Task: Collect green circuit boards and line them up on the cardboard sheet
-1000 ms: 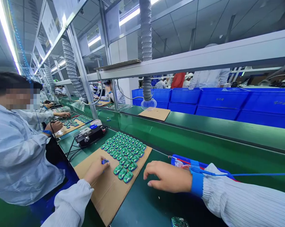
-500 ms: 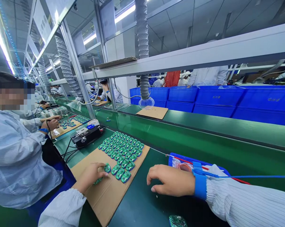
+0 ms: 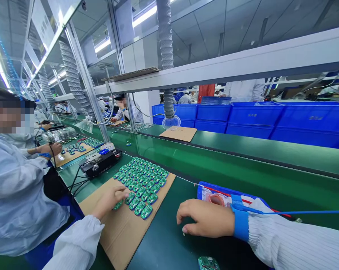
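Observation:
My left hand is over the cardboard sheet, its fingers bent and its thumb close to the index finger. Below the palm a green circuit board shows, held in the curled fingers. Just past the fingertips, another circuit board lies at the end of a row. Several similar boards with blue edges fill the sheet's far part in close rows. My right hand hovers palm down over the dark green bench, thumb and fingers apart and holding nothing. A blue wrist strap circles that wrist.
One loose circuit board lies at the bench's near edge. Behind my right hand is a blue tray with a roll of tape. A black device with cables stands beyond the cardboard. A co-worker sits at left; blue bins line the back.
My left hand has moved slightly away from me over the sheet. The board at its fingertips now lies in the row, and the one under the palm moved along. My right hand is nearly still.

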The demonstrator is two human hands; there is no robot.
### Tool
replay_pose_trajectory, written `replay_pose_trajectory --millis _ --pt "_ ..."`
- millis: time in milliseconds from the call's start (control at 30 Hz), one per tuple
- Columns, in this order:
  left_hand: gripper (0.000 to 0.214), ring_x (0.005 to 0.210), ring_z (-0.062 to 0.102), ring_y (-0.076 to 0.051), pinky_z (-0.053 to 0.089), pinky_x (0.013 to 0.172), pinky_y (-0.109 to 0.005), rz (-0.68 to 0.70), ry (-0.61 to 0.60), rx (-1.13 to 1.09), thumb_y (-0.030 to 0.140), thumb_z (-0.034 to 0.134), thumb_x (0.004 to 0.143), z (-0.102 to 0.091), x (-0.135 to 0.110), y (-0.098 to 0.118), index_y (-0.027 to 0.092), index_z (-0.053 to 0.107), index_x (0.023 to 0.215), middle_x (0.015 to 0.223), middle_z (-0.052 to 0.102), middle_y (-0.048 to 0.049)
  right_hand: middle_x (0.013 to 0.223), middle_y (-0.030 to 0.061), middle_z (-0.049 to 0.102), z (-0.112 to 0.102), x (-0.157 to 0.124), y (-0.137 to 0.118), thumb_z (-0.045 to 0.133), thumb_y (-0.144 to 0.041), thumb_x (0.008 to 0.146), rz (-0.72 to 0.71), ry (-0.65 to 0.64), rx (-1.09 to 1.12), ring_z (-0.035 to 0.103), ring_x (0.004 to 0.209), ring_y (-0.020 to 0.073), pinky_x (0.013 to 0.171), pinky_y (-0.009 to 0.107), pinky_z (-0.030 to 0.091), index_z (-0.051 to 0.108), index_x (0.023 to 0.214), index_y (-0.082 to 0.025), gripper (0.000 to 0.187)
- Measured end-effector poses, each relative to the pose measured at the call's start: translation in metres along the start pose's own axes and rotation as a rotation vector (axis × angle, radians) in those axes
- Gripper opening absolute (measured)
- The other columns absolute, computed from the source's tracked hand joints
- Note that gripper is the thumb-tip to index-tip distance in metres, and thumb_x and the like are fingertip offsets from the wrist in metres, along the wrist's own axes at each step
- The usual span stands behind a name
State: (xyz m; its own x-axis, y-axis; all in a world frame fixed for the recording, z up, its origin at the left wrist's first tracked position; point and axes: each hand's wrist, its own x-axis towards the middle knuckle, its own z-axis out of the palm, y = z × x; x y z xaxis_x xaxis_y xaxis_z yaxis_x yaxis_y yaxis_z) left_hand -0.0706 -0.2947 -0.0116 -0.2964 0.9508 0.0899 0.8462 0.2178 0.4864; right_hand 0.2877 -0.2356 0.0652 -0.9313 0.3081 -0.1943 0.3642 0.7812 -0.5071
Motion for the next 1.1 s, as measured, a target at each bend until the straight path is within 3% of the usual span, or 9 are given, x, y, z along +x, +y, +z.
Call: replay_pose_trajectory --millis 133,267,400,567,667,767,833,933,1100 --pt "0.03 0.075 0.062 -0.018 0.048 0.074 -0.035 -0.139 0.121 0.079 0.039 0.047 0.092 -0.006 0.009 -0.012 0.014 0.063 0.088 0.08 0.066 -0.0028 0.102 0.0063 0.062 0.001 -0.001 0.001 0.071 -0.01 0.083 0.004 -0.002 0.001 0.057 0.098 0.0225 0.085 0.029 0.043 0.067 0.102 -0.013 0.019" --pt "0.032 0.066 0.059 -0.015 0.047 0.068 -0.032 -0.151 0.091 0.124 0.039 0.045 0.094 -0.002 0.012 -0.016 0.014 0.06 0.079 0.068 0.06 0.0009 0.102 0.0056 0.063 0.002 -0.002 -0.001 0.071 -0.009 0.083 -0.006 -0.009 0.003 0.057 0.097 0.0222 0.084 0.028 0.043 0.068 0.102 -0.014 0.02" --pt "0.028 0.076 0.061 -0.017 0.048 0.074 -0.035 -0.127 0.07 0.138 0.035 0.043 0.094 0.0 0.006 -0.015 0.014 0.061 0.088 0.083 0.065 -0.0031 0.102 0.0063 0.063 0.001 -0.006 -0.001 0.071 -0.008 0.082 -0.007 -0.006 0.005 0.057 0.097 0.0225 0.084 0.029 0.043 0.068 0.102 -0.013 0.021" --pt "0.025 0.088 0.065 -0.023 0.049 0.082 -0.039 -0.064 -0.015 0.138 0.025 0.061 0.079 0.002 0.002 -0.014 0.014 0.063 0.101 0.101 0.069 -0.0092 0.101 0.0063 0.063 0.002 -0.01 0.002 0.07 -0.008 0.083 0.009 -0.009 0.009 0.058 0.096 0.0222 0.083 0.029 0.044 0.068 0.101 -0.012 0.019" --pt "0.032 0.106 0.06 -0.026 0.044 0.094 -0.039 0.02 -0.036 0.139 0.01 0.051 0.069 -0.001 0.001 -0.015 0.019 0.069 0.094 0.111 0.067 -0.008 0.101 0.0065 0.063 0.003 -0.011 0.001 0.07 -0.007 0.083 0.002 -0.01 0.006 0.058 0.096 0.0227 0.083 0.029 0.044 0.068 0.101 -0.012 0.02" --pt "0.036 0.123 0.048 -0.022 0.035 0.104 -0.034 0.103 -0.035 0.121 0.006 0.044 0.062 -0.005 0.0 -0.017 0.023 0.07 0.081 0.126 0.059 -0.0022 0.1 0.0062 0.063 0.003 -0.012 0.0 0.071 -0.007 0.082 -0.014 -0.013 0.012 0.058 0.096 0.0228 0.083 0.029 0.044 0.068 0.101 -0.012 0.021" --pt "0.033 0.122 0.049 -0.025 0.035 0.104 -0.038 0.077 0.011 0.124 0.012 0.043 0.068 -0.006 0.001 -0.019 0.02 0.069 0.087 0.127 0.058 -0.0064 0.1 0.0057 0.063 0.002 -0.014 -0.001 0.071 -0.006 0.081 -0.03 -0.007 0.02 0.058 0.095 0.0222 0.083 0.029 0.044 0.068 0.101 -0.013 0.021" --pt "0.032 0.107 0.058 -0.032 0.042 0.096 -0.047 -0.003 0.052 0.125 0.024 0.044 0.075 -0.003 0.001 -0.019 0.015 0.065 0.097 0.112 0.065 -0.0147 0.1 0.0055 0.063 -0.001 -0.017 -0.003 0.071 -0.005 0.082 -0.045 0.003 0.04 0.058 0.095 0.0215 0.083 0.028 0.044 0.068 0.102 -0.013 0.021" --pt "0.037 0.108 0.06 -0.023 0.046 0.094 -0.034 0.063 -0.026 0.035 0.016 0.044 0.07 0.01 0.0 -0.009 0.019 0.062 0.103 0.113 0.067 -0.0074 0.101 0.0041 0.063 -0.006 -0.024 -0.006 0.071 -0.007 0.082 -0.027 0.009 0.065 0.057 0.097 0.0209 0.084 0.028 0.043 0.068 0.101 -0.015 0.02"
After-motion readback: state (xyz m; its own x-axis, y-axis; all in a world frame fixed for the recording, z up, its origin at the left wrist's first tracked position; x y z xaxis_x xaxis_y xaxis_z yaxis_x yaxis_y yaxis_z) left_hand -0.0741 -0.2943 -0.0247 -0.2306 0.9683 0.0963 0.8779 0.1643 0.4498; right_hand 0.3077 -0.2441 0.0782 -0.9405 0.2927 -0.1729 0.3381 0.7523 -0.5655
